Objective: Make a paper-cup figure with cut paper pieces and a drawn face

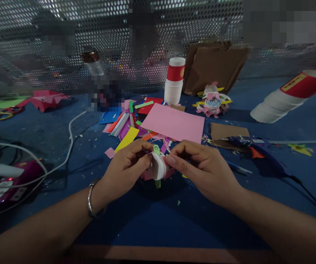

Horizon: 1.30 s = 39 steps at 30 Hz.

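Between my two hands is a small paper craft (pixel 158 168), white and rounded, with pink pieces round its lower part and green bits at top and bottom. My left hand (pixel 130 161) pinches its left edge between thumb and fingers. On the other side my right hand (pixel 199 165) grips the right edge, thumb toward the pink part. Just beyond lies a sheet of pink paper (pixel 174 123) over coloured scraps. A yellow paper strip (pixel 127 139) rests near my left fingers. To the right, a glue gun (pixel 239 141) lies with its nozzle over a piece of cardboard (pixel 226 131).
A stack of paper cups (pixel 174 82) stands at the back; another stack (pixel 290 97) lies tilted at right. A finished-looking paper craft (pixel 213 101) sits before brown cardboard (pixel 215 68). Scissors (pixel 5 115), white cables (pixel 70 135) and a purple power device (pixel 15 183) are left.
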### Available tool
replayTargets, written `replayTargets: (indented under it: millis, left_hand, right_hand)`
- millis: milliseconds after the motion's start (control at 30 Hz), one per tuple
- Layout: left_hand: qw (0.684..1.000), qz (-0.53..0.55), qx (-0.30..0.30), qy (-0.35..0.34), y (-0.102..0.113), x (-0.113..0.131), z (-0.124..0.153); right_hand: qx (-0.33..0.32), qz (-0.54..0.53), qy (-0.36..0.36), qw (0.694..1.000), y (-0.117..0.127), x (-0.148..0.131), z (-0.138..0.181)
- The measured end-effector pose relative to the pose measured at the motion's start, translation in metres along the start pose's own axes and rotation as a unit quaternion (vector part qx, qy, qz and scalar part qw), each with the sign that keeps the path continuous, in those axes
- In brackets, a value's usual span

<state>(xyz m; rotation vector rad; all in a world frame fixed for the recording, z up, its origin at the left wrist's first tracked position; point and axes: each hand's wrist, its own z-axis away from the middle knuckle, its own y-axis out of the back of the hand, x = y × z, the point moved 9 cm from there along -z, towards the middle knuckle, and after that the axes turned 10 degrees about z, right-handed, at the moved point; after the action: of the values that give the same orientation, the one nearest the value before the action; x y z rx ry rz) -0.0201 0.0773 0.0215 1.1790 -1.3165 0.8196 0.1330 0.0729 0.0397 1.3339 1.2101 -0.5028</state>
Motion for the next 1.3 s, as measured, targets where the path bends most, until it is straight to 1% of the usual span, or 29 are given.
replayTargets:
  millis: [167, 333, 533, 633, 767, 867, 1000, 1100, 1200, 1300]
  left_hand:
    - [1.000, -0.020, 0.001, -0.002, 0.001, 0.000, 0.000]
    - [1.000, -0.013, -0.007, 0.004, -0.002, 0.001, 0.001]
    - [0.999, -0.034, 0.011, -0.019, 0.000, 0.008, 0.001]
    - [0.998, -0.047, 0.019, -0.032, 0.002, 0.010, 0.001]
    - [0.997, -0.059, 0.016, -0.050, 0.001, 0.014, 0.003]
    - [0.997, -0.058, 0.017, -0.051, 0.000, 0.015, 0.003]
    - [0.998, -0.040, 0.017, -0.047, -0.001, 0.015, 0.002]
    - [0.999, -0.015, 0.019, -0.031, 0.000, 0.011, 0.001]
    - [0.999, 0.037, 0.020, -0.005, 0.000, 0.002, 0.000]
    - [0.993, 0.107, 0.036, 0.019, 0.003, -0.009, 0.000]
  right_hand:
    - [-0.013, -0.004, -0.008, 1.000, -0.002, 0.002, 0.000]
    - [-0.034, -0.027, -0.029, 0.999, -0.007, 0.007, 0.000]
    - [-0.069, -0.070, -0.043, 0.994, -0.013, 0.010, 0.000]
    - [-0.073, -0.091, -0.040, 0.992, -0.015, 0.009, 0.000]
    - [-0.074, -0.095, -0.039, 0.992, -0.016, 0.009, -0.001]
    - [-0.072, -0.104, -0.037, 0.991, -0.017, 0.008, -0.002]
    - [-0.070, -0.139, -0.045, 0.987, -0.018, 0.008, -0.002]
    - [-0.057, -0.135, -0.053, 0.988, -0.016, 0.009, -0.001]
    - [-0.032, -0.114, -0.051, 0.992, -0.011, 0.010, -0.002]
    - [-0.019, -0.099, -0.046, 0.994, -0.008, 0.010, -0.002]
